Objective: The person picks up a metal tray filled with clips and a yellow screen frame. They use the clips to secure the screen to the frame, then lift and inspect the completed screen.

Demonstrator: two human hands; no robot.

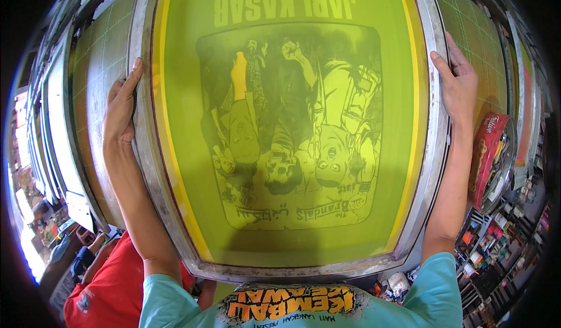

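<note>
A large screen-printing frame [144, 123] fills the middle of the view, its grey metal sides worn and stained. Stretched across it is a yellow-green mesh [292, 243] bearing a picture of several figures and lettering, seen upside down. My left hand [121, 104] grips the left side of the frame, thumb on top and the other fingers partly hidden behind the edge. On the opposite side my right hand [459, 85] holds the frame in the same way, thumb over the front face. The frame's lower edge lies close to my shirt.
Beyond the frame lie brown boards with green grid lines [105, 71]. At the right sits an open red tin [489, 158] with small tools in it. A person in a red shirt [114, 281] is at the lower left. Shelves with many containers [497, 246] stand at the lower right.
</note>
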